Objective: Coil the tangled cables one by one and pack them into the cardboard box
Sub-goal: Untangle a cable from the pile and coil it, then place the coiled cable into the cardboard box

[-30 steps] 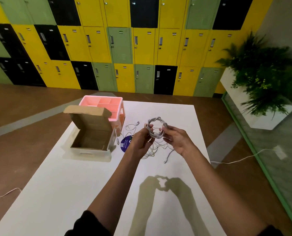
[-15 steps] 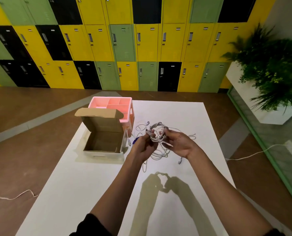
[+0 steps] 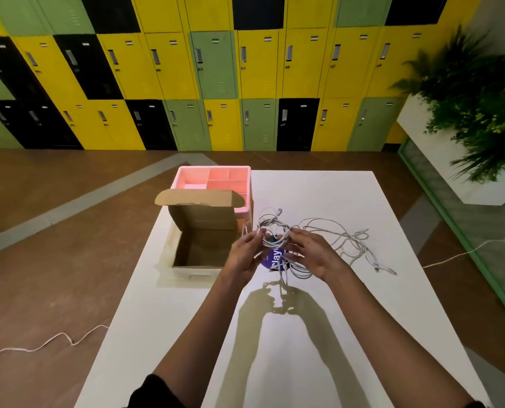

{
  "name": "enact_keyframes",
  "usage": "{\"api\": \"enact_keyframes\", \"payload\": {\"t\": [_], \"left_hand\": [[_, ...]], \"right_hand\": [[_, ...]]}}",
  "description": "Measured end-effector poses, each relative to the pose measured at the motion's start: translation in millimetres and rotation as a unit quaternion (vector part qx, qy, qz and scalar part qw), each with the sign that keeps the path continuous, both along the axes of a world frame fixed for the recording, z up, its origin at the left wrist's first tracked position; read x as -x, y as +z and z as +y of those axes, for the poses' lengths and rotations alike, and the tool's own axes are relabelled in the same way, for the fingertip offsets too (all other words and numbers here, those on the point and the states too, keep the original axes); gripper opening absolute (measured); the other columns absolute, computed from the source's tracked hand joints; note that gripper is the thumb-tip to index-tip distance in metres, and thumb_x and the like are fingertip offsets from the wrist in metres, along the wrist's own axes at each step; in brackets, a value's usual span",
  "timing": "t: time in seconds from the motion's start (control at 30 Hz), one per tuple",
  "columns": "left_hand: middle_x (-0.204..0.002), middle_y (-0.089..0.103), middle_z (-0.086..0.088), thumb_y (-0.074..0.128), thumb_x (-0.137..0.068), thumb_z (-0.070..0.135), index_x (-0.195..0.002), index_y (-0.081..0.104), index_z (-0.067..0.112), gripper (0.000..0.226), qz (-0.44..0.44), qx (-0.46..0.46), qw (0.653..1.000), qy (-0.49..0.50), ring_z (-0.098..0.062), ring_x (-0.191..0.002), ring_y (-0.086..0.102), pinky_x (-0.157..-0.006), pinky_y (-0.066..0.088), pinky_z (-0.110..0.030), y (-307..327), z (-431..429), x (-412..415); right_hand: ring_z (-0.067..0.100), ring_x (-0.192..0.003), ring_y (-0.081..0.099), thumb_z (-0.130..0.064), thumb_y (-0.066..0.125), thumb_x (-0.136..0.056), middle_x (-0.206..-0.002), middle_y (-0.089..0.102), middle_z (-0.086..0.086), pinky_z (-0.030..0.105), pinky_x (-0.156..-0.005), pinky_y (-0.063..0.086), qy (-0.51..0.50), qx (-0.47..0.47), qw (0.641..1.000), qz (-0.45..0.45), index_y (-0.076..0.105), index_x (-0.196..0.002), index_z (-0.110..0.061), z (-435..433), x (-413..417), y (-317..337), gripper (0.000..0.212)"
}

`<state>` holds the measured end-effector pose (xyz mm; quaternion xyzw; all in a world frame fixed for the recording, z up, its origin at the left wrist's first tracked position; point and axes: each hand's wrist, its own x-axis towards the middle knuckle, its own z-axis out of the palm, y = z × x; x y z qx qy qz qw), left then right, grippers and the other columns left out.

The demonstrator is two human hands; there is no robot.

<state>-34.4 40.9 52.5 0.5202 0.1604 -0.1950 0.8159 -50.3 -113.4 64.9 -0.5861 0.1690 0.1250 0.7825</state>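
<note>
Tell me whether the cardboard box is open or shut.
Open. The cardboard box has its lid flap raised at the back, and its bare brown floor shows.

Back wall: full bank of lockers (image 3: 215, 69), yellow/green/black doors in a mixed pattern. Floor (image 3: 53, 245) is brown, with a grey strip (image 3: 77, 207) running diagonally. White table (image 3: 319, 348) in the centre. Right side: leafy plant (image 3: 475, 107) in a white planter (image 3: 466, 187), green-framed glass partition (image 3: 495, 245) beside it. Thin white cord (image 3: 39, 347) on the floor, left.
</note>
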Motion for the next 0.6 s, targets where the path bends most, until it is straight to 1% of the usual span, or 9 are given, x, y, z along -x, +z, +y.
{"api": "enact_keyframes", "payload": {"t": [0.1,0.2,0.27,0.33,0.37,0.43,0.47,0.57,0.6], "left_hand": [[-0.089,0.070,-0.006,0.053,-0.096,0.014,-0.105,0.067,0.006,0.019,0.009,-0.029,0.999,-0.012,-0.015,-0.081,0.065,-0.062,0.051,-0.021,-5.4,17.6,-5.8],[-0.087,0.065,-0.010,0.055,-0.094,0.008,-0.111,0.063,-0.001,0.021,0.002,-0.073,0.997,-0.034,-0.013,-0.067,0.060,-0.053,0.049,-0.019,-13.6,36.7,-9.5],[-0.087,0.065,-0.011,0.056,-0.092,0.003,-0.113,0.062,-0.004,0.023,-0.005,-0.106,0.993,-0.045,-0.016,-0.069,0.060,-0.057,0.050,-0.022,-20.9,51.7,-12.9],[-0.089,0.067,-0.013,0.056,-0.091,0.000,-0.113,0.062,-0.005,0.023,-0.009,-0.125,0.991,-0.045,-0.021,-0.077,0.063,-0.068,0.053,-0.028,-28.1,67.2,-17.2],[-0.089,0.067,-0.012,0.056,-0.092,0.000,-0.111,0.062,-0.005,0.021,-0.010,-0.129,0.991,-0.042,-0.020,-0.077,0.065,-0.069,0.055,-0.027,-31.2,75.7,-18.4],[-0.087,0.068,-0.011,0.056,-0.092,0.001,-0.109,0.064,-0.004,0.019,-0.014,-0.141,0.989,-0.032,-0.016,-0.073,0.067,-0.064,0.056,-0.021,-37.6,93.5,-21.5],[-0.088,0.067,-0.011,0.057,-0.092,0.002,-0.109,0.064,-0.004,0.019,-0.017,-0.146,0.989,-0.026,-0.015,-0.073,0.067,-0.064,0.056,-0.019,-40.3,101.6,-22.9],[-0.090,0.066,-0.012,0.058,-0.091,0.002,-0.113,0.062,-0.006,0.024,-0.023,-0.159,0.987,0.001,-0.016,-0.079,0.065,-0.068,0.056,-0.018,-51.1,126.8,-30.8],[-0.092,0.066,-0.012,0.059,-0.090,0.002,-0.115,0.060,-0.007,0.026,-0.025,-0.170,0.985,0.006,-0.017,-0.081,0.064,-0.070,0.056,-0.019,-54.4,134.5,-33.6]], "right_hand": [[0.015,-0.072,0.060,-0.007,0.049,-0.096,-0.082,0.066,0.006,0.024,-0.066,0.048,0.002,0.007,1.000,0.008,0.063,-0.087,-0.010,15.7,-5.2,-6.6,0.016],[0.016,-0.074,0.061,0.000,0.052,-0.094,-0.085,0.065,0.009,0.021,-0.063,0.052,0.008,0.035,0.999,0.012,0.061,-0.101,-0.003,32.6,-13.6,-18.9,0.012],[0.018,-0.076,0.063,0.007,0.053,-0.091,-0.087,0.063,0.011,0.020,-0.063,0.056,0.003,0.047,0.999,0.023,0.056,-0.113,0.003,47.1,-18.8,-27.9,0.023],[0.019,-0.077,0.063,0.011,0.053,-0.090,-0.087,0.062,0.011,0.024,-0.070,0.058,0.008,0.049,0.998,0.035,0.054,-0.117,0.006,63.3,-21.4,-34.4,0.028],[0.020,-0.078,0.063,0.012,0.053,-0.089,-0.087,0.062,0.012,0.028,-0.076,0.058,0.012,0.046,0.998,0.041,0.053,-0.117,0.007,72.0,-22.1,-37.4,0.028],[0.021,-0.080,0.064,0.013,0.053,-0.088,-0.088,0.062,0.013,0.034,-0.086,0.053,0.015,0.043,0.998,0.052,0.053,-0.117,0.010,88.8,-25.5,-42.9,0.029],[0.022,-0.082,0.065,0.013,0.054,-0.087,-0.090,0.063,0.013,0.034,-0.088,0.052,0.014,0.042,0.998,0.054,0.054,-0.117,0.011,95.4,-27.9,-45.4,0.029],[0.025,-0.089,0.066,0.012,0.058,-0.086,-0.101,0.064,0.016,0.029,-0.079,0.058,0.020,0.036,0.997,0.059,0.057,-0.115,0.008,116.3,-40.5,-49.7,0.030],[0.024,-0.088,0.066,0.013,0.058,-0.085,-0.099,0.064,0.016,0.026,-0.075,0.059,0.022,0.034,0.997,0.061,0.057,-0.114,0.008,123.0,-45.4,-51.1,0.029]]}}
